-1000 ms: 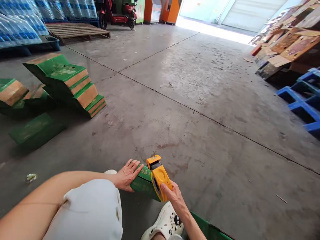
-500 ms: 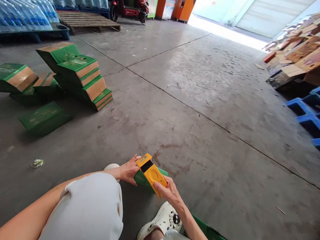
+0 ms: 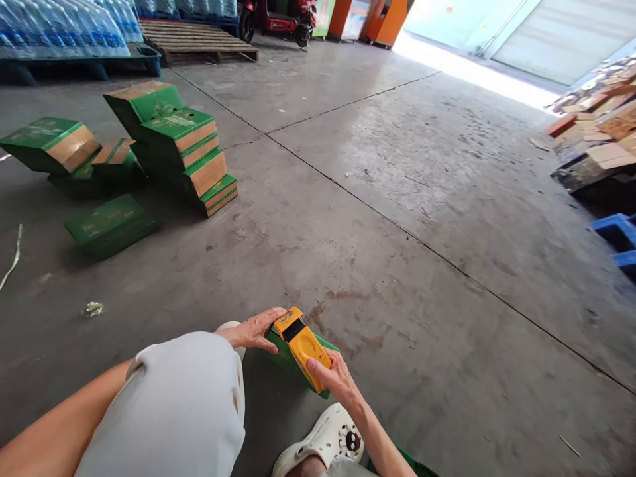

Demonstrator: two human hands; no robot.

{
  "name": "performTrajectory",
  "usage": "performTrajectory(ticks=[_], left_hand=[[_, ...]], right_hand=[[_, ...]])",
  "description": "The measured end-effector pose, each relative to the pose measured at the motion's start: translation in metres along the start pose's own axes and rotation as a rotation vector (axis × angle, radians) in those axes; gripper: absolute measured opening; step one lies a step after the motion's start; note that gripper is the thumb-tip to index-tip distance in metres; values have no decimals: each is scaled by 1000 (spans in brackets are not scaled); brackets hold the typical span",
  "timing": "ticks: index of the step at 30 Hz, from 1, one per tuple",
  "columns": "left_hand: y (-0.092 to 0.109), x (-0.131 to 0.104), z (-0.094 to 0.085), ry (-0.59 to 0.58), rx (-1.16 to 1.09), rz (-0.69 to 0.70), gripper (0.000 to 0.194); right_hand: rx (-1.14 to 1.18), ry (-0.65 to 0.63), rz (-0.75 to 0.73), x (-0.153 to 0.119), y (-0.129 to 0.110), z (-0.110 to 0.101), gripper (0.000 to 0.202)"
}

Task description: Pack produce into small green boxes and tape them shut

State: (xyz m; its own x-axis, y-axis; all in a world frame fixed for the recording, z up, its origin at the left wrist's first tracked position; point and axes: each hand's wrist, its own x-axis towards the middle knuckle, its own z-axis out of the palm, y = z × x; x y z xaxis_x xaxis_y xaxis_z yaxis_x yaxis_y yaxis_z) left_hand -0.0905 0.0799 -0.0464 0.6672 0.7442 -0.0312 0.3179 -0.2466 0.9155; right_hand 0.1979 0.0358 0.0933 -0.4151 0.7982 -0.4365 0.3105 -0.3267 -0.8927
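Note:
A yellow handheld device, with a dark rectangular panel and a round disc shape on its face, is in my right hand. My right thumb lies over its near end and the fingers wrap its side. Below the device is a small green box, partly hidden by it; whether the two touch I cannot tell. My left hand spans the left end of this box, fingers stretched along the far side and thumb on the near side.
Green and brown boxes are stacked at the left, and a single green box lies nearer. Bottled water packs and a wooden pallet are behind. Blue pallets and cardboard line the right. A white clog is close by.
The view has shifted left, so the background sits farther right. My left hand's fingers have flattened along the green box's end, and more of the box shows. The right hand keeps its hold.

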Motion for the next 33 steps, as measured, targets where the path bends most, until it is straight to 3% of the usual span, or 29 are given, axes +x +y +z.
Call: performTrajectory(ticks=[6,15,21,25,33], left_hand=[[10,-4,2,-61,190,27,145],[15,-2,4,38,163,46,129],[9,-1,8,31,108,37,130],[9,-2,6,-4,84,46,116],[14,-2,-3,22,-72,-11,110]], right_hand=[[-39,67,-15,-1,-3,0,61],[59,123,46,0,-6,-2,65],[58,-17,106,-4,-23,-15,63],[59,-101,131,2,-33,-17,60],[-78,-165,107,5,-26,-12,62]])
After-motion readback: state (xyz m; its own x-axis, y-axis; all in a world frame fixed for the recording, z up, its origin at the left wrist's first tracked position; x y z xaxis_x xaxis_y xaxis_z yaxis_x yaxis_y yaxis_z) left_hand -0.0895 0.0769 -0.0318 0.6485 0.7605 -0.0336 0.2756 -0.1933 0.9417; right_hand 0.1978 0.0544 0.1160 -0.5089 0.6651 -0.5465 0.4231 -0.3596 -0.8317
